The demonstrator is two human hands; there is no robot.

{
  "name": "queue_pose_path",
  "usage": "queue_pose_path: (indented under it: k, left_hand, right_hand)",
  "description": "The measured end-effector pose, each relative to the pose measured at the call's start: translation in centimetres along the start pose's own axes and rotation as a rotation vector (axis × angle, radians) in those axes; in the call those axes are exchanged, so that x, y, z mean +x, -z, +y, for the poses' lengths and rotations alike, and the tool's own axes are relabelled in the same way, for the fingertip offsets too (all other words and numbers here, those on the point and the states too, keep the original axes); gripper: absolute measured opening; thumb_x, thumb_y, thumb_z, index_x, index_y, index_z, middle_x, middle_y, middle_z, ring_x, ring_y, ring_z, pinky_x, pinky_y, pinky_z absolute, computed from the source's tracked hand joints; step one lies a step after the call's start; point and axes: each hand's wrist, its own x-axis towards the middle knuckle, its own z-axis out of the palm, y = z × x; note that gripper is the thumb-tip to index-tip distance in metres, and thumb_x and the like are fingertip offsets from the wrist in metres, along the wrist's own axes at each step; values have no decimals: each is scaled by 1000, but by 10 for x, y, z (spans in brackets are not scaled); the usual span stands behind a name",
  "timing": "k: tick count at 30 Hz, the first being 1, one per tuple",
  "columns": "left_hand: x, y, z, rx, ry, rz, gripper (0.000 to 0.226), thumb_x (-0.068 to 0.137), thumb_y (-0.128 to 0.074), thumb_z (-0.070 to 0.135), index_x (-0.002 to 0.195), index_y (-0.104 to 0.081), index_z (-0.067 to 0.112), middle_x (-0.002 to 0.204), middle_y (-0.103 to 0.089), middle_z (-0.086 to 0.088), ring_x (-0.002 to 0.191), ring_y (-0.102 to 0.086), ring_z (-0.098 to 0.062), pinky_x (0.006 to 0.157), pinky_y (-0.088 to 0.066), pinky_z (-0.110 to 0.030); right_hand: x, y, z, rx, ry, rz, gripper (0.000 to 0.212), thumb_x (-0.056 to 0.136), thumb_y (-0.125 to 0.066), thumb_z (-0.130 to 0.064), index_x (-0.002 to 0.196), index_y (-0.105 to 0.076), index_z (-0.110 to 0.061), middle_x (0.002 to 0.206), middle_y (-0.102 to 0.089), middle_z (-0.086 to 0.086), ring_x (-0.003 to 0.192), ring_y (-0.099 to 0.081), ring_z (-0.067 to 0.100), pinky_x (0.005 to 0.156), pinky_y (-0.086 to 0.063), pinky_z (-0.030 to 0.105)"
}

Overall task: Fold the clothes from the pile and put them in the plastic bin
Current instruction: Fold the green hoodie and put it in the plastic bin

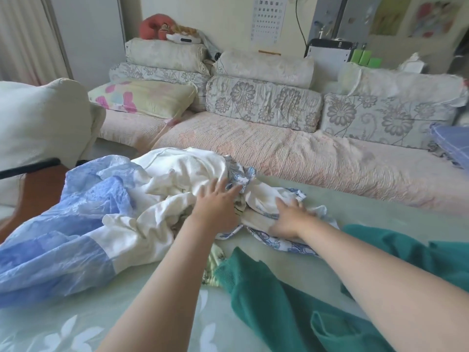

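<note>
Surface: table [380, 207] with a pale green cover printed with white flowers; a sofa stands along its far edge.
Task item: pile of clothes [177, 189], unfolded, on the left and middle of the table.
Pile, top: white garment [182, 171], crumpled, at the far middle.
Pile, left: blue-and-white garment [63, 240], spread toward the near left edge, partly under the white one.
Pile, right: blue-print garment [264, 199], bunched, its far end tucked against the white garment.
Left hand [218, 207]: released, fingers straight and spread, fingertips touching where the white garment meets the blue-print one.
Right hand [289, 219]: released, fingers spread, palm down on the blue-print garment; image is soft here, no grasp seen.
In the way, near right: green sweater [274, 301], lying loose on the table under the right forearm and just beside the blue-print garment.
In the way, near middle: small yellow-green patterned cloth [213, 262], mostly hidden between the left forearm and the sweater.
Sofa [291, 153]: pink quilted seat, grey floral cushions [261, 102] along the back.
Sofa, left: pillow with pink flowers [144, 97]; a red soft item [152, 25] on the stacked cushions above.
Sofa, right end: blue cloth [454, 143], partly out of frame.
Far wall: eye chart [267, 19].
Left edge: pale upholstered seat [38, 123].
</note>
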Motion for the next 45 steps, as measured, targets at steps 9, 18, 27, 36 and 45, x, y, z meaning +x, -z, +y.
queue_pose_path:
  k: [9,18,27,36,45]
  left_hand:
    - [-4,6,-6,-200,-112,155,105,75,-73,32,153,-3,40,153,-30,1,128,-43,-29,96,-48,-47]
    - [-13,24,-84,-590,567,666,40,84,-53,1,116,-65,20,105,-68,-9,81,-58,-24,66,-42,-29]
    - [-13,21,-74,-149,181,427,54,81,-44,15,130,-55,35,138,-50,2,125,-45,-24,103,-39,-43]
    - [-27,40,-21,120,326,69,53,86,-45,22,139,-44,22,145,-40,-10,135,-31,-34,108,-28,-47]
    - [-58,52,169,-151,-85,-100,47,95,-43,17,142,-46,23,146,-46,-4,133,-43,-25,107,-40,-38]
  right_hand:
    - [-1,24,-87,829,163,259,25,101,-48,-12,123,-57,-17,121,-63,8,100,-63,24,78,-54,34]
    - [-7,51,-186,788,697,166,49,93,-66,-21,140,-53,-19,135,-61,0,119,-60,18,105,-47,36]
    - [3,-5,-167,51,604,272,50,97,-40,-19,147,-41,-22,149,-43,6,134,-43,29,109,-37,49]
    - [-57,42,-65,422,569,344,39,96,-44,-12,125,-65,-26,138,-57,-3,122,-55,20,104,-44,36]
    - [-158,33,118,298,334,355,35,93,-51,-15,120,-66,-30,134,-57,-4,125,-51,18,106,-40,32]
